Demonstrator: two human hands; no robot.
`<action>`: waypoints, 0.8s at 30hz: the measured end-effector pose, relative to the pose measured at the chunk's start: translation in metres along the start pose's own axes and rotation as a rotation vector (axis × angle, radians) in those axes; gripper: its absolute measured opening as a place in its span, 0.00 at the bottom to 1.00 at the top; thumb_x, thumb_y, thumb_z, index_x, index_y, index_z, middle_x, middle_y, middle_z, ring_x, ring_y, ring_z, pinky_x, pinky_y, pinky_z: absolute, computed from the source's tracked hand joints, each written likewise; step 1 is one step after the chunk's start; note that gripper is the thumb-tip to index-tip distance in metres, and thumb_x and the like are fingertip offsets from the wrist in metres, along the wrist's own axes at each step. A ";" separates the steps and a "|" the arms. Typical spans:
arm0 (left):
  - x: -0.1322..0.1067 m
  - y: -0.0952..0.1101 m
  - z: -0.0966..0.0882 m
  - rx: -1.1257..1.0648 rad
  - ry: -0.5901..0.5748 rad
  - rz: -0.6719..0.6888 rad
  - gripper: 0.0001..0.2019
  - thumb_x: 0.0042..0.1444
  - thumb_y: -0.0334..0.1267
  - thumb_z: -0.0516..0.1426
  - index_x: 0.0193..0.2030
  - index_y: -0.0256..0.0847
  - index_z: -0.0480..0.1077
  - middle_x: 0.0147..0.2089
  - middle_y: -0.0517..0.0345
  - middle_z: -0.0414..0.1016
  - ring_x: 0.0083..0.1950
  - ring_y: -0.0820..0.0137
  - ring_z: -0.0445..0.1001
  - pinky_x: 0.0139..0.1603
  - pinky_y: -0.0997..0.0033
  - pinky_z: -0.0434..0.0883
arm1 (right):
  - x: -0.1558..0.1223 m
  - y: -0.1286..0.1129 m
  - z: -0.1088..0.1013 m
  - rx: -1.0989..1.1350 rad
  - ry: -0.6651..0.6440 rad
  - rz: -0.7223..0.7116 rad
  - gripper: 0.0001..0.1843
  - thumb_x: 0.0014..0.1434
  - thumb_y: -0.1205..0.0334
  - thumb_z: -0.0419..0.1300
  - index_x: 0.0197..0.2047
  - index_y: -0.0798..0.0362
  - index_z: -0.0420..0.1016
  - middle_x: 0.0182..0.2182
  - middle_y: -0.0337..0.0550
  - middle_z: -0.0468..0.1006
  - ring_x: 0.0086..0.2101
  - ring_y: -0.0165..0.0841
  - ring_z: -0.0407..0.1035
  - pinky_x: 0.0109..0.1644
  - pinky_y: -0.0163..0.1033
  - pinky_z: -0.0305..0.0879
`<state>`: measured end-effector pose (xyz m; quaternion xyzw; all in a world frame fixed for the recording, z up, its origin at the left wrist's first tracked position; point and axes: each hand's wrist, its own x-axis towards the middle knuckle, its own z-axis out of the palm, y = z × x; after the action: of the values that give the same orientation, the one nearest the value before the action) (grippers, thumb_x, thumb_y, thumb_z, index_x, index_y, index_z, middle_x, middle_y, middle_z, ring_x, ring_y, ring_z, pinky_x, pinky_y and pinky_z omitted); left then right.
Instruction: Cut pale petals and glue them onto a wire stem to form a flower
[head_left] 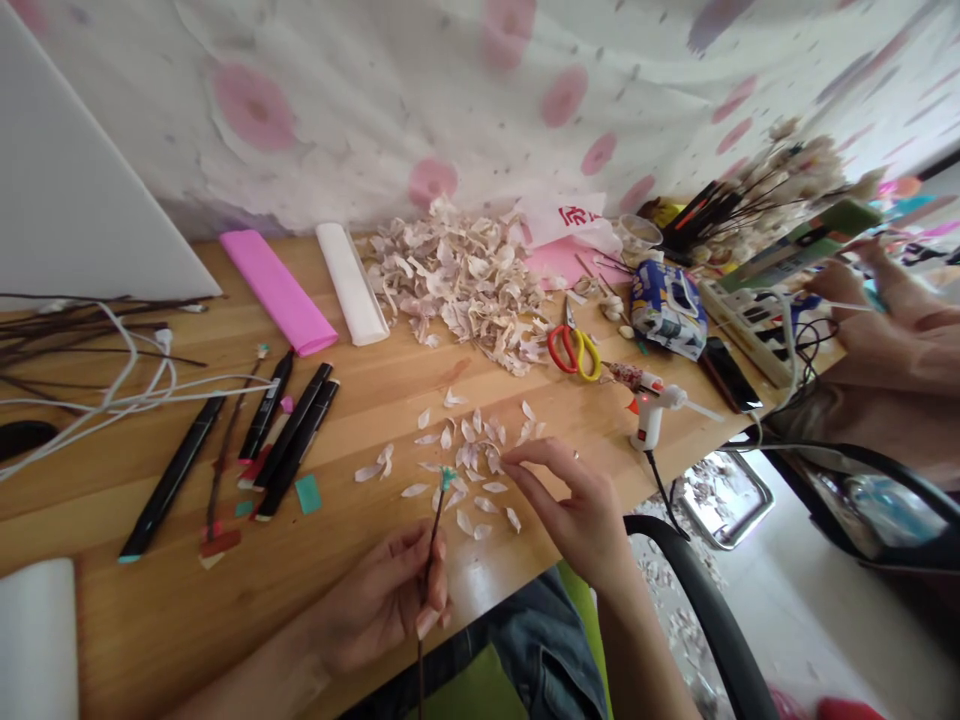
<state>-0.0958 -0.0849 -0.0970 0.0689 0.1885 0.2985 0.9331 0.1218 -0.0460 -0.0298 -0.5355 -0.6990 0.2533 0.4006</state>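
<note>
We hold: left hand [382, 600], fingers wrapped round teal-tipped stem [436, 530] | right hand [574, 515], fingers pressed together beside loose pale petals [480, 465] on desk [150, 620]

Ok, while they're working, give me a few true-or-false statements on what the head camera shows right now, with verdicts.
1. The left hand holds a thin dark stem with a teal tip. True.
2. The right hand grips the red-and-yellow scissors. False: its fingers are at the loose petals, and the scissors lie apart on the table.
3. Another person's hand holds the hot glue gun. False: that hand is off to the side, apart from the glue gun.
4. A large pile of petals lies beyond the loose petals, farther from the person. True.
</note>
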 end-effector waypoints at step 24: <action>0.000 -0.004 -0.010 0.067 -0.036 -0.010 0.13 0.67 0.46 0.58 0.41 0.37 0.73 0.31 0.62 0.77 0.26 0.74 0.73 0.33 0.69 0.73 | -0.001 -0.023 0.021 -0.035 -0.063 -0.153 0.09 0.68 0.70 0.61 0.49 0.49 0.72 0.37 0.41 0.82 0.38 0.35 0.77 0.44 0.39 0.71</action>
<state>-0.0969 -0.0881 -0.1071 0.1047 0.1820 0.2862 0.9349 0.0918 -0.0525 -0.0239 -0.4792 -0.7544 0.2263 0.3874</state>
